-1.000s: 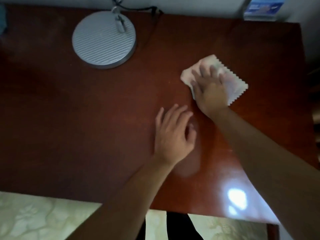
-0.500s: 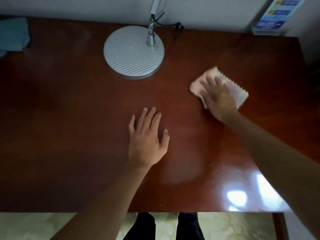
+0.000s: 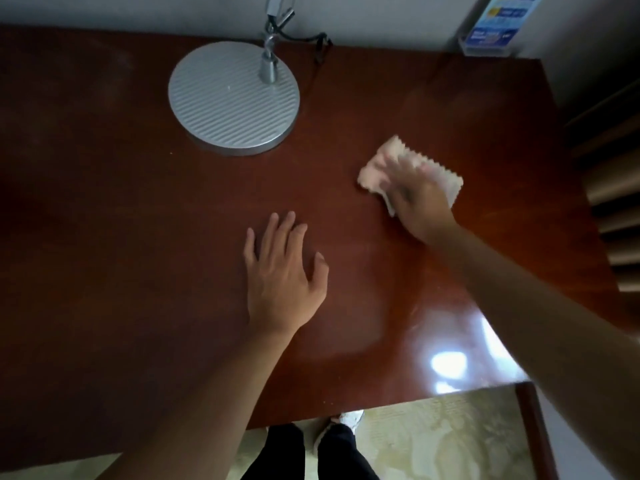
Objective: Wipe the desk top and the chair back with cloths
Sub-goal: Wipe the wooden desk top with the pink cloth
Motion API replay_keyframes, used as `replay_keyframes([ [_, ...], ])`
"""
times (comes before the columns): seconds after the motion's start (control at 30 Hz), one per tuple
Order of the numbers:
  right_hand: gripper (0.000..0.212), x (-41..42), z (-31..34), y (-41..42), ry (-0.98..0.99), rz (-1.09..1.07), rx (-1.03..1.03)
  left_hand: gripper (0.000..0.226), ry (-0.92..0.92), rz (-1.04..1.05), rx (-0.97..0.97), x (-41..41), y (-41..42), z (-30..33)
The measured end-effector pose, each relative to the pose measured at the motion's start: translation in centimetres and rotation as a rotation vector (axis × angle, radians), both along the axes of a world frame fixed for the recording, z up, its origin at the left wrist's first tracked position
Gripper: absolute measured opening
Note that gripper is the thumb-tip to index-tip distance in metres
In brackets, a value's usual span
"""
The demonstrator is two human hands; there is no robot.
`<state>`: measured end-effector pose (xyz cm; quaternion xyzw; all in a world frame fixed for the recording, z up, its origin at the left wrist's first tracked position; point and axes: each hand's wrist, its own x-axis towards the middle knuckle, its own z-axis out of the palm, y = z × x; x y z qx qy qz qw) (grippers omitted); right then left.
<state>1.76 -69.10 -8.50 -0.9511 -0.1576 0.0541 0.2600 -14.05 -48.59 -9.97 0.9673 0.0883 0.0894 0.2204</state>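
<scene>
I see a glossy reddish-brown surface [image 3: 121, 209] with white glare spots at the lower right of the frame. Right of centre lies a pale pink-and-white cloth [image 3: 381, 164] with a zigzag edge, and at upper centre a silver-grey lamp base [image 3: 228, 98] ribbed in fine diagonal stripes. The blue-and-yellow leaflet holder [image 3: 495, 22] sits at upper right, a cream floral-patterned floor [image 3: 450, 441] along the bottom beside black trousers [image 3: 277, 455].

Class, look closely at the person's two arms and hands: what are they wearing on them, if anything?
Nothing shows on either. The left hand and the right hand are bare, without gloves. No ring, watch or bracelet can be seen, though the right hand is blurred. Both forearms are uncovered as far as the picture's edge, with no sleeve in view.
</scene>
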Motion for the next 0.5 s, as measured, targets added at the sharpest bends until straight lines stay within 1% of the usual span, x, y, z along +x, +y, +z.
replay_keyframes([
  [0.03, 0.044, 1.7, 0.0, 0.4, 0.023, -0.071, 0.012, 0.049, 0.004, -0.002, 0.004, 0.0, 0.0, 0.0],
  [0.1, 0.041, 1.5, 0.0, 1.8, 0.049, -0.091, 0.055, 0.049, 0.009, -0.005, 0.007, -0.1, 0.1, 0.0],
  [0.2, 0.036, -5.1, -0.2, 2.0, 0.0, 0.043, 0.095, 0.048, 0.016, -0.016, -0.004, -0.1, 0.1, 0.0],
  [0.27, 0.034, -8.0, -0.2, 1.0, 0.024, 0.078, 0.101, 0.047, 0.018, -0.015, -0.002, 0.0, 0.2, 0.0],
  [0.33, 0.037, -6.9, 0.2, 0.3, 0.04, 0.097, 0.077, 0.047, 0.016, -0.015, -0.004, -0.1, 0.1, 0.1],
  [0.4, 0.037, -3.5, 0.1, 0.6, -0.008, 0.068, 0.065, 0.047, 0.014, -0.014, 0.002, 0.0, 0.2, 0.1],
  [0.5, 0.034, 1.1, 0.4, 1.9, 0.01, -0.158, 0.116, 0.048, 0.014, -0.013, 0.01, 0.0, 0.1, 0.0],
])
